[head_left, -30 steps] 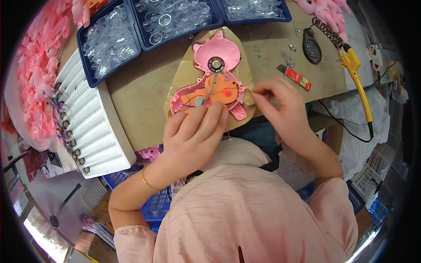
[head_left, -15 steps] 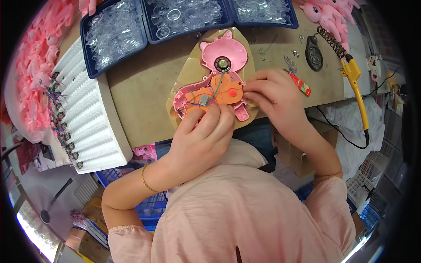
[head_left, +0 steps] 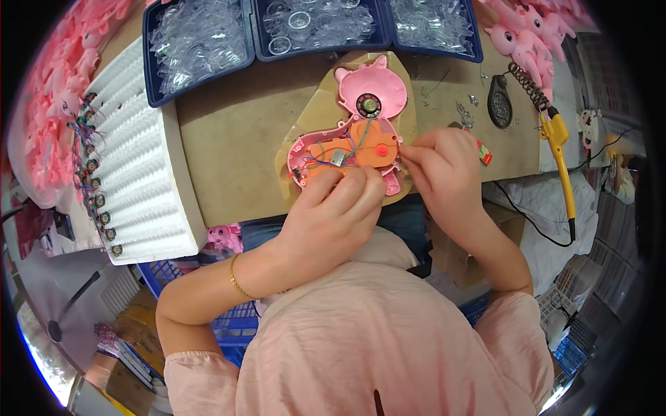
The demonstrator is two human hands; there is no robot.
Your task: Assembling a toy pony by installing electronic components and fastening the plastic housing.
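A half shell of a pink animal toy [head_left: 388, 93] lies open on a tan, shaped holder [head_left: 326, 97]. In its head part sits a round black speaker [head_left: 369, 105]. An orange gearbox [head_left: 365, 154] with a red knob and a small metal motor fills the body, and thin coloured wires cross it. My left hand [head_left: 340, 204] is closed at the near edge of the shell, its fingertips against the gearbox's near side. Thumb and forefinger of my right hand [head_left: 444, 166] pinch together beside the shell's right edge; whatever lies between them is too small to make out.
Blue bins [head_left: 201, 41] of clear plastic parts line the far side. A white ridged foam tray [head_left: 149, 166] with wired speakers along its edge stands left, near piled pink toy parts [head_left: 73, 90]. Rightward are a yellow-handled tool [head_left: 558, 149] on a coiled holder and loose metal bits [head_left: 465, 114].
My right thumb and forefinger have come closer together beside the shell's right edge. My left hand keeps its place on the near edge. The whole view has shifted slightly.
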